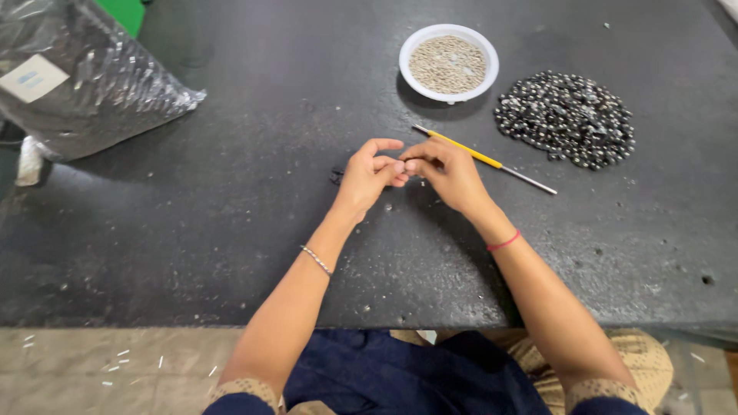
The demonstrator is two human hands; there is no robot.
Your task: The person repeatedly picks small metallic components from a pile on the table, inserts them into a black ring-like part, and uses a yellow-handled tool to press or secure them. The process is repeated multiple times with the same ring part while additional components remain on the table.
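Dark stone worktop (231,230) carries the left hand (367,175) and right hand (446,173), fingertips pinched together on something too small to identify, near a yellow-handled thin tool (480,158).

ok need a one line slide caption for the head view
Both hands, left hand and right hand, meet fingertip to fingertip over a dark table, near a white bowl and dark beads.

I saw bare dark tabletop (231,230) open left of and before my hands. Ahead, a yellow-handled thin metal tool (480,157), a white round bowl of pale grains (448,63) and a heap of glossy black beads (565,117) blocked the right; a clear plastic bag of dark pieces (84,77) filled the far left.
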